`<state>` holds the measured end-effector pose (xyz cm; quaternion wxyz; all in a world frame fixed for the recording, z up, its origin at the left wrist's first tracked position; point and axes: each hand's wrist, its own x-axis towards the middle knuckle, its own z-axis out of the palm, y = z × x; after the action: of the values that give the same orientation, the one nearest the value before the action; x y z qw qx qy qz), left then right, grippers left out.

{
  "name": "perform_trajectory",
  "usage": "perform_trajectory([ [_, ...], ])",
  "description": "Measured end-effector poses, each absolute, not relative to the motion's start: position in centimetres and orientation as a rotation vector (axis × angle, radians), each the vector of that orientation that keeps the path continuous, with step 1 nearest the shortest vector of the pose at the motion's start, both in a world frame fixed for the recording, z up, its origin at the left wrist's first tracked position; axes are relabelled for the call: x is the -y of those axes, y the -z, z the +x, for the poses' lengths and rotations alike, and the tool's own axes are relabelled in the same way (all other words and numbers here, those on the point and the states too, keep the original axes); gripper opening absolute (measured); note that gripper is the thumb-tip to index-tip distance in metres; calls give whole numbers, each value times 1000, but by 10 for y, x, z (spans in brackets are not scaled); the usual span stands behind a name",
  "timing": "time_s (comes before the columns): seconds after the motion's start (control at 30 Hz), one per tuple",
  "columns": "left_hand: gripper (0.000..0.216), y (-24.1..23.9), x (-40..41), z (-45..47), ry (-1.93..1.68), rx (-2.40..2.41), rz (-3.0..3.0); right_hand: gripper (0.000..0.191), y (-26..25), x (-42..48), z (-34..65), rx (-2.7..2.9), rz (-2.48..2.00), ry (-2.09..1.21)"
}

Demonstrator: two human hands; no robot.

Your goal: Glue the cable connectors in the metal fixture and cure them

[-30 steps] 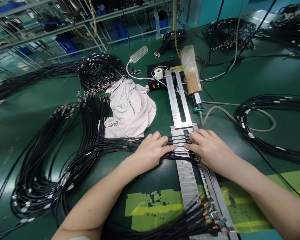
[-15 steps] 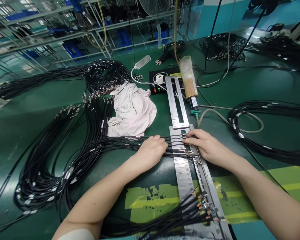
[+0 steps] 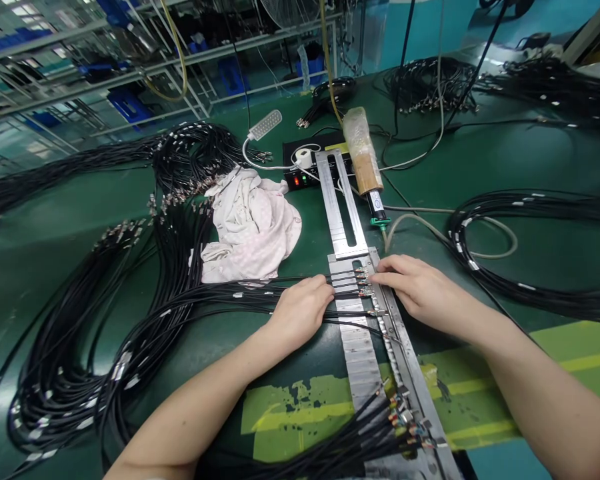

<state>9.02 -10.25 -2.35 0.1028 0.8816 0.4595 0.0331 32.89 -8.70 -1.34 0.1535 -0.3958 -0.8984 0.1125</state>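
Several black cables (image 3: 260, 293) run from the left across a slotted metal jig (image 3: 360, 347). My left hand (image 3: 303, 307) is closed around some of them just left of the jig, its fingertips hidden beneath the hand. The cables' metal-tipped ends (image 3: 363, 283) lie side by side along the jig's rail. Beside these ends, my right hand (image 3: 413, 287) has its fingers stretched out and apart at the rail; I cannot tell whether the fingertips touch a cable end. Nearer to me, another bunch of cable ends (image 3: 405, 420) rests on the lower part of the jig.
A crumpled pale cloth (image 3: 253, 227) and cable bundles (image 3: 65, 373) lie to the left. Behind the jig are a black box (image 3: 295, 179) with lit switches, a small lamp (image 3: 266, 125) and a wrapped tool (image 3: 363, 153). A coiled cable (image 3: 460, 240) lies right.
The view has shifted slightly. My right fingers have moved back from the cable ends to the rail's edge, leaving the ends more visible. My left hand still grips the cables.
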Motion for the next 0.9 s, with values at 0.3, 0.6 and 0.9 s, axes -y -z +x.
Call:
perform_trajectory([
  [0.3, 24, 28, 106, 98, -50, -1319, 2809, 41, 16, 90, 329, 2634, -1140, -301],
  [0.6, 22, 36, 105, 92, -151, -1275, 2783, 47, 27, 95, 318, 2753, -1042, -131],
  [0.9, 22, 12, 103, 78, 80, -1236, 2743, 38, 26, 97, 315, 2785, -1024, 7],
])
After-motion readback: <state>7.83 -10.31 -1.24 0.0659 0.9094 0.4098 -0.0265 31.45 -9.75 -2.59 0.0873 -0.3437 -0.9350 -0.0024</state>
